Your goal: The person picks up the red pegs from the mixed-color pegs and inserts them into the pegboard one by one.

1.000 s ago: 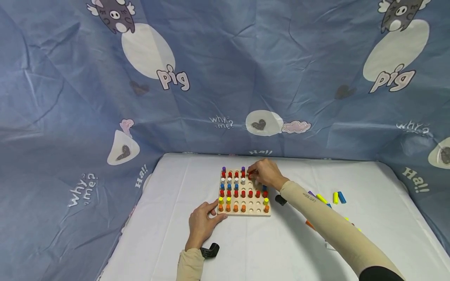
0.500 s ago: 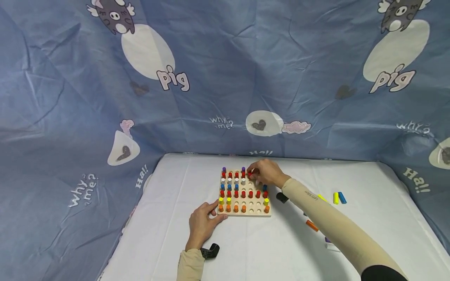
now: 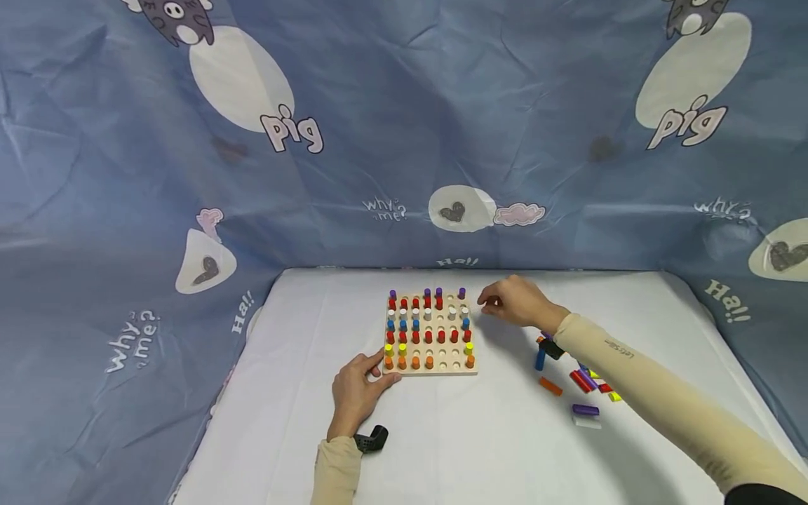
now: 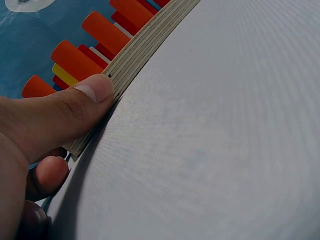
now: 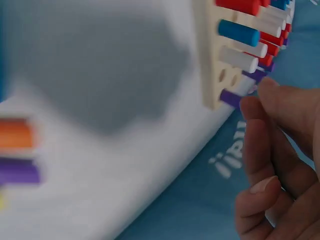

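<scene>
A wooden pegboard [image 3: 435, 372] lies on the white table, with rows of purple, red, white, blue, yellow and orange pegs standing in it and some bare holes. My left hand [image 3: 356, 389] grips the board's near left corner. In the left wrist view its thumb [image 4: 95, 90] presses against the plywood edge below the orange pegs [image 4: 75, 57]. Just right of the board's far corner, my right hand [image 3: 517, 301] hovers with loosely curled fingers and no peg visible in them. The right wrist view has its fingertips near a purple peg [image 5: 230, 98] standing in the board.
Loose pegs are scattered right of the board: an orange peg [image 3: 550, 386], a purple peg [image 3: 586, 409] beside a white peg [image 3: 587, 422], a blue peg [image 3: 539, 360], and several more partly behind the right forearm [image 3: 656, 393]. A blue patterned cloth [image 3: 353, 140] hangs behind the table.
My right hand has let go of the red peg on the board and moved right, off the board. The head view has shifted slightly. My left hand keeps its grip on the corner.
</scene>
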### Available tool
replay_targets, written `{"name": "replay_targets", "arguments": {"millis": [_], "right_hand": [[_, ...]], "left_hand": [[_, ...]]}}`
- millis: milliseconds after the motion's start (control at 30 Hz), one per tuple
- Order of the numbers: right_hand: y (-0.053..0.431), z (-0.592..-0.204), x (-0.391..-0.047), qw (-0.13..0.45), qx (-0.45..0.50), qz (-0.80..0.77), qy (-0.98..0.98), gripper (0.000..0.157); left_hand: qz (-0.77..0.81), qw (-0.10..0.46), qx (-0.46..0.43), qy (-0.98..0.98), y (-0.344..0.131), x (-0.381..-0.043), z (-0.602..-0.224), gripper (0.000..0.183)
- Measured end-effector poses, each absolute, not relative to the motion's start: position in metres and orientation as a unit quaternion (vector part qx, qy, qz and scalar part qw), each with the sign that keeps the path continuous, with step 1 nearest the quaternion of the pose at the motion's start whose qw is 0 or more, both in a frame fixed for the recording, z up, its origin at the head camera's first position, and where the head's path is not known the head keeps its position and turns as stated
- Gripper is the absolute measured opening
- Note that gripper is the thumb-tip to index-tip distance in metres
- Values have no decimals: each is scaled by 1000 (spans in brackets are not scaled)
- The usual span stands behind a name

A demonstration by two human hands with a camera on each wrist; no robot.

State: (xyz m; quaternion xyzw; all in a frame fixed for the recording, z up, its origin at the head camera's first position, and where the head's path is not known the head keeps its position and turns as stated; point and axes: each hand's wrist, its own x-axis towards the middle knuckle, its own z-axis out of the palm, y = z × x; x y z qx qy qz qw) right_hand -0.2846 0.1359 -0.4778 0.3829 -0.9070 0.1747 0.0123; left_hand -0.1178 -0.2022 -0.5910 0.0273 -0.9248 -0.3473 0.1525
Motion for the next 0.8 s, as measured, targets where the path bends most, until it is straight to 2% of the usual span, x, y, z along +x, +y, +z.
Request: {"name": "replay_targets", "arguments": {"millis": [167,433,600,800], "right_hand": [[176,-467,-263,-16,378,146,-914,6],[233,-458,-220,-145,354,102,-918,18],[257,-463,-196,-169,321,74,-929,29],[271,-473,-187,-165,305,64,-936,34]], "left_hand": [[-347,149,30,-925,-203,-120,-590,65],[-348,147,36,-925,-202,-118,-591,64],[-356,143,32,-923,-201,-117,-590,65],[-353,149,33,-923,-202,-117,-590,64]]}}
